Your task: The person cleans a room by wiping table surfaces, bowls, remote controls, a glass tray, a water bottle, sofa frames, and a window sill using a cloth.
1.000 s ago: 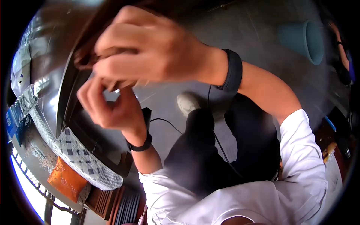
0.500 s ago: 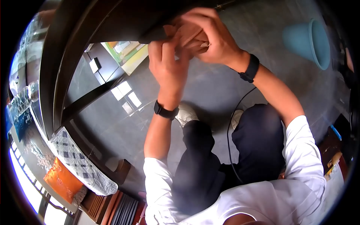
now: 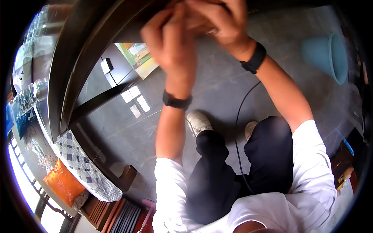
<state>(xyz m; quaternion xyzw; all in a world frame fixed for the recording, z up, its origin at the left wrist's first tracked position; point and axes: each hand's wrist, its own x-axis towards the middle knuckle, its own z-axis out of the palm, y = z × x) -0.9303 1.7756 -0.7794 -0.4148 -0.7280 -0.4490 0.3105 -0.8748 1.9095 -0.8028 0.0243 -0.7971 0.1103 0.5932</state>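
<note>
Near the top edge of the head view, both of my hands are raised close together beside a dark wooden furniture edge (image 3: 89,50). My left hand (image 3: 171,44) has its fingers bent and is blurred by motion. My right hand (image 3: 227,25) is curled in from the other side. Between them is a crumpled brownish cloth (image 3: 199,22), mostly covered by my fingers and smeared; whether it touches the wood I cannot tell. A black band sits on each wrist.
A light blue bucket (image 3: 338,58) lies tipped on the grey tiled floor at right. A black cable (image 3: 237,136) runs between my feet. At left are a checked cloth (image 3: 83,159) and an orange cushion (image 3: 64,182) on a seat. A green-yellow printed sheet (image 3: 143,64) shows beyond the wood.
Both hands have moved up in the view with the cloth between them, and less of it shows. The camera view has shifted slightly, so the bucket and floor sit lower.
</note>
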